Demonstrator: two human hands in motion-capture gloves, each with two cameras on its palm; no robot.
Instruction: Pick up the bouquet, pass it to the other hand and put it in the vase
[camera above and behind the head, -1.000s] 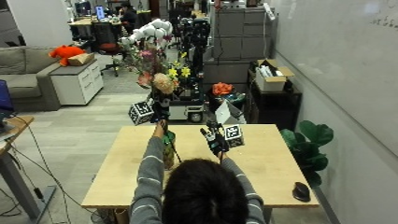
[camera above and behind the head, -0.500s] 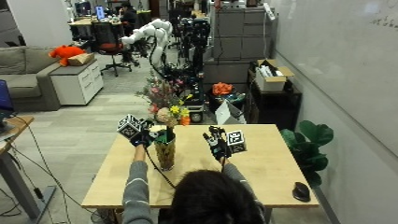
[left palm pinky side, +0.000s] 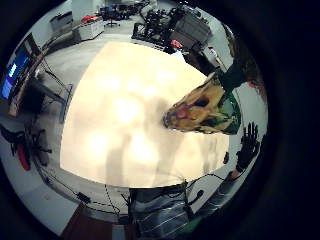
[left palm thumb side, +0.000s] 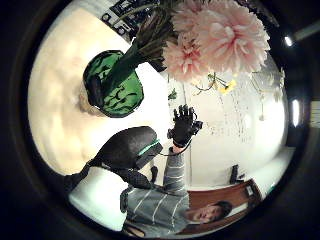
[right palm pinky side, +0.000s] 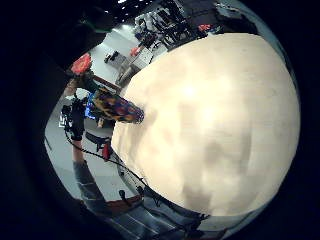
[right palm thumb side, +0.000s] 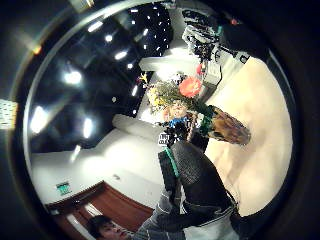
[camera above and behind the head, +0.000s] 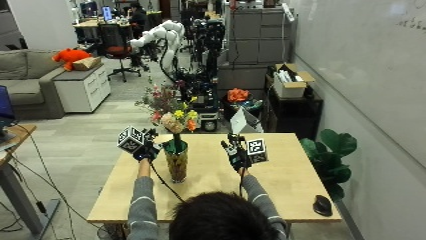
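The bouquet (camera above and behind the head: 172, 107) already stands in the vase (camera above and behind the head: 177, 163), stems down the neck and blooms spread above the rim, the vase upright on the counter (camera above and behind the head: 279, 180) toward its left edge and about midway between the near and far edges. The left hand (camera above and behind the head: 142, 149) hovers just beside the vase's neck on the side of the left edge, fingers straight and holding nothing, apart from the stems as far as the outside view shows. The right hand (camera above and behind the head: 235, 151) is raised over the middle of the counter, fingers spread and empty, well apart from the vase. What seems left is the letting-go: draw the left hand out sideways toward the counter's left edge rather than upward, so it does not snag the leaves or tip the narrow vase. The bouquet looks top-heavy, so the right hand could stay ready to steady the vase.
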